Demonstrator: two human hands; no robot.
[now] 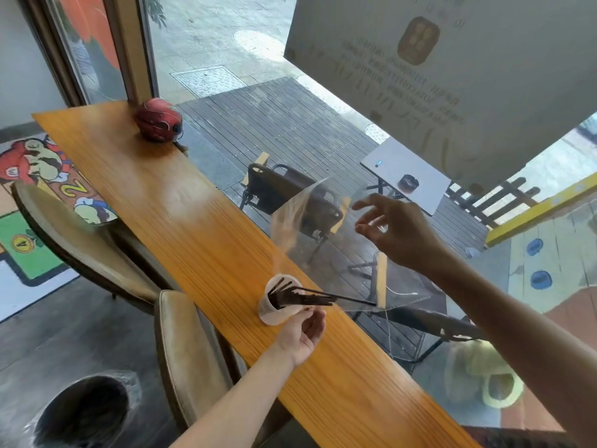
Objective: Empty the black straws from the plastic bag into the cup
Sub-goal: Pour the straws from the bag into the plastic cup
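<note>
A clear plastic cup [273, 313] lies tilted on the wooden counter [181, 218], mouth facing up and right. Several black straws [300, 297] fan out of the cup, their far ends still inside the mouth of the clear plastic bag [326, 240]. My left hand [303, 331] holds the cup at its near side, fingers curled on its wall. My right hand [400, 231] is raised above the counter's far edge, pinching the upper part of the bag with thumb and fingertips; the bag hangs tilted down toward the cup.
A red helmet [158, 119] sits at the counter's far end. Two tan padded chairs [190, 354] stand along the near side, and a dark bin [84, 412] is on the floor. A window runs along the counter's far edge.
</note>
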